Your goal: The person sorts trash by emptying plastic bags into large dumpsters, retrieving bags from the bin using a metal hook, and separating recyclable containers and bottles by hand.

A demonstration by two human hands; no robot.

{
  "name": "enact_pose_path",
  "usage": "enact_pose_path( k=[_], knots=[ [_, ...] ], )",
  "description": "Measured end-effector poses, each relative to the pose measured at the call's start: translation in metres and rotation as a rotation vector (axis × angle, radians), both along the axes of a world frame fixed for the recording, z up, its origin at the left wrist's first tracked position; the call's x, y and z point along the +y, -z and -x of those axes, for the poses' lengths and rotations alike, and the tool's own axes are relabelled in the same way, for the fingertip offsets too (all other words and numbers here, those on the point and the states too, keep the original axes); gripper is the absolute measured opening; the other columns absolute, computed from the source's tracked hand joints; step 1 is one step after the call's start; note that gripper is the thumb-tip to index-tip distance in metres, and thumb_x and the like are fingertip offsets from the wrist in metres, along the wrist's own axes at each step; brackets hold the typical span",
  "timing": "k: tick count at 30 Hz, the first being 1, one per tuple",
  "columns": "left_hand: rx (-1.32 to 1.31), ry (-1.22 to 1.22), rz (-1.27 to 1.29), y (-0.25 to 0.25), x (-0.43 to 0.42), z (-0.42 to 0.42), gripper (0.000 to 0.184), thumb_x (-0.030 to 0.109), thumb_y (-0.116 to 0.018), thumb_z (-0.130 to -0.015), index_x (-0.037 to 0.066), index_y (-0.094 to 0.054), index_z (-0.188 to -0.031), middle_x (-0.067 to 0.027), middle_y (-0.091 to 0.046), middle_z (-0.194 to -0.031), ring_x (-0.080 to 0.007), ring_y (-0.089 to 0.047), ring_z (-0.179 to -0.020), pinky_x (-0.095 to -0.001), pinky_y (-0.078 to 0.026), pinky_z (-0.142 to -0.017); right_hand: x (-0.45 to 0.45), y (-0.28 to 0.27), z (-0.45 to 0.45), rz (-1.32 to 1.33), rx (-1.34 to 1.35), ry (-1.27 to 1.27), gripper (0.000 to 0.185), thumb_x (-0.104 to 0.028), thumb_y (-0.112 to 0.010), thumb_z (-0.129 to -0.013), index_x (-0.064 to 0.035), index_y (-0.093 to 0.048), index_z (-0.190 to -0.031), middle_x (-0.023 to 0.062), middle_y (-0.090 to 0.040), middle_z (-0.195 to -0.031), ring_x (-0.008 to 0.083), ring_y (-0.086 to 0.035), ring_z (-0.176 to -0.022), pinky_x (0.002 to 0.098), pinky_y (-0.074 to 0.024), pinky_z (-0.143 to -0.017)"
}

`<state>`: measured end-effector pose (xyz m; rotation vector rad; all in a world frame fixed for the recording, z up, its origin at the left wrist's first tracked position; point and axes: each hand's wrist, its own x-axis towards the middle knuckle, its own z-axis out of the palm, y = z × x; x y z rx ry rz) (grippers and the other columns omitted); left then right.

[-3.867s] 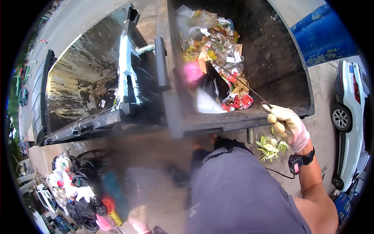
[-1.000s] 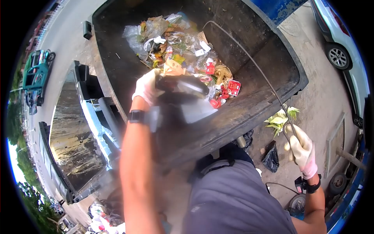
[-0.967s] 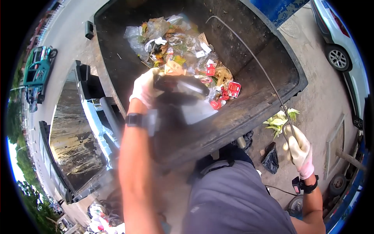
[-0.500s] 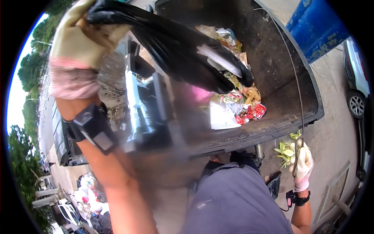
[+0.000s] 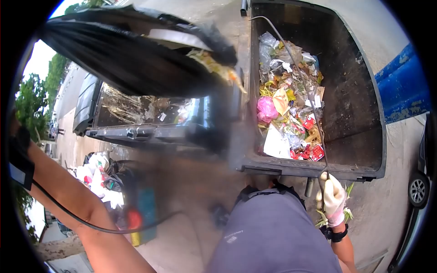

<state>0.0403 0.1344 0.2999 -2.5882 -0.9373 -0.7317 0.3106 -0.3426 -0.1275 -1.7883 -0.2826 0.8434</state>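
In the head view, a black plastic garbage bag [image 5: 123,54] stretches across the upper left, its mouth open to the right. A white strip and wet food scraps [image 5: 218,70] show at that mouth. The bag's gathered end runs to the dark left edge, where my left hand is out of sight; only my left forearm shows. My right hand [image 5: 333,195], in a cream glove with a pink cuff, is closed around a long thin metal rod [image 5: 314,98] with a bent tip. The rod leans across an open dark bin [image 5: 381,145] holding mixed refuse [image 5: 291,100].
A second open bin [image 5: 150,132] stands to the left, with residue inside. Below it, a pile of bagged waste [image 5: 98,177] lies on the ground. A blue container [image 5: 405,86] and a parked car [image 5: 419,182] are on the right. Leaf scraps [image 5: 348,214] lie beside my right hand.
The black bag has swung left, away from above the right bin, and my left hand has passed out of view. My right hand still holds the rod. The view has shifted left.
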Motion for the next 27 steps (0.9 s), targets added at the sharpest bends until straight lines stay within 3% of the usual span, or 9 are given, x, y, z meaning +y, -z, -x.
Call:
enact_pose_path(
  k=[8, 13, 16, 18, 20, 22, 24, 27],
  knots=[
    [-0.437, -0.166, 0.129, -0.011, -0.045, 0.137, 0.04, 0.003, -0.075, -0.084, 0.002, -0.069, -0.124, -0.0102, -0.075, -0.11, -0.0183, -0.073, -0.094, -0.031, -0.056, -0.089, 0.069, -0.008, 0.009, 0.129, 0.132, -0.388, 0.03, -0.021, -0.053, -0.106, -0.0013, -0.071, -0.12, 0.0008, -0.064, -0.065, 0.0058, -0.053, -0.049, 0.0239, -0.0415, -0.047],
    [-1.077, -0.042, 0.362, 0.014, -0.05, 0.333, 0.042, 0.024, -0.056, -0.105, 0.008, -0.057, -0.142, -0.0085, -0.062, -0.143, -0.0168, -0.065, -0.118, -0.0345, -0.046, -0.111, 0.09, 0.01, 0.036, 0.134, 0.181, -0.458, 0.03, -0.022, -0.053, -0.107, -0.0016, -0.071, -0.119, 0.0011, -0.063, -0.067, 0.006, -0.051, -0.047, 0.0232, -0.0391, -0.046],
    [-0.807, -0.26, 0.206, 0.071, -0.129, 0.387, 0.055, -0.001, -0.063, -0.096, 0.009, -0.049, -0.148, -0.0123, -0.053, -0.156, -0.0222, -0.064, -0.122, -0.0374, -0.056, -0.102, 0.098, 0.015, 0.059, 0.091, 0.078, -0.505, 0.029, -0.022, -0.053, -0.108, -0.0002, -0.07, -0.119, 0.0009, -0.06, -0.061, 0.0061, -0.048, -0.044, 0.0237, -0.036, -0.043],
    [-0.6, -0.393, 0.082, 0.125, -0.162, 0.427, 0.064, -0.011, -0.065, -0.091, 0.009, -0.046, -0.149, -0.0132, -0.053, -0.156, -0.0222, -0.062, -0.124, -0.0352, -0.06, -0.094, 0.108, 0.017, 0.076, 0.025, 0.008, -0.541, 0.029, -0.021, -0.053, -0.108, 0.0007, -0.069, -0.119, 0.0009, -0.059, -0.059, 0.0064, -0.046, -0.042, 0.024, -0.0345, -0.042],
    [-0.909, -0.351, 0.189, 0.185, -0.193, 0.461, 0.073, -0.017, -0.066, -0.085, 0.01, -0.046, -0.149, -0.0156, -0.052, -0.156, -0.0229, -0.062, -0.123, -0.0355, -0.06, -0.093, 0.122, 0.015, 0.096, -0.031, -0.084, -0.588, 0.029, -0.02, -0.052, -0.108, 0.0006, -0.068, -0.119, 0.0013, -0.058, -0.058, 0.0068, -0.045, -0.041, 0.0243, -0.0331, -0.041],
    [-1.446, -0.326, 0.317, 0.23, -0.227, 0.474, 0.072, -0.014, -0.071, -0.083, 0.01, -0.049, -0.147, -0.0163, -0.055, -0.151, -0.0244, -0.065, -0.119, -0.0386, -0.061, -0.09, 0.141, 0.011, 0.12, -0.031, -0.091, -0.653, 0.028, -0.019, -0.052, -0.107, 0.0011, -0.068, -0.118, 0.0017, -0.059, -0.058, 0.0069, -0.045, -0.04, 0.0245, -0.0331, -0.041],
    [-1.835, -0.29, 0.448, 0.267, -0.249, 0.466, 0.05, 0.009, -0.072, -0.091, 0.009, -0.058, -0.139, -0.0124, -0.066, -0.137, -0.0253, -0.069, -0.112, -0.0399, -0.061, -0.08, 0.161, 0.01, 0.149, -0.032, -0.091, -0.723, 0.028, -0.019, -0.051, -0.107, 0.0014, -0.069, -0.117, 0.002, -0.059, -0.059, 0.0069, -0.045, -0.04, 0.0245, -0.0332, -0.041],
    [-2.078, -0.455, 0.602, 0.327, -0.293, 0.495, 0.042, 0.041, -0.062, -0.099, 0.009, -0.068, -0.126, -0.0062, -0.073, -0.119, -0.0269, -0.073, -0.095, -0.041, -0.056, -0.067, 0.194, -0.005, 0.206, 0.025, -0.041, -0.825, 0.029, -0.019, -0.051, -0.107, 0.0011, -0.069, -0.118, 0.0021, -0.06, -0.06, 0.0066, -0.046, -0.041, 0.0242, -0.0341, -0.041]
  ],
)
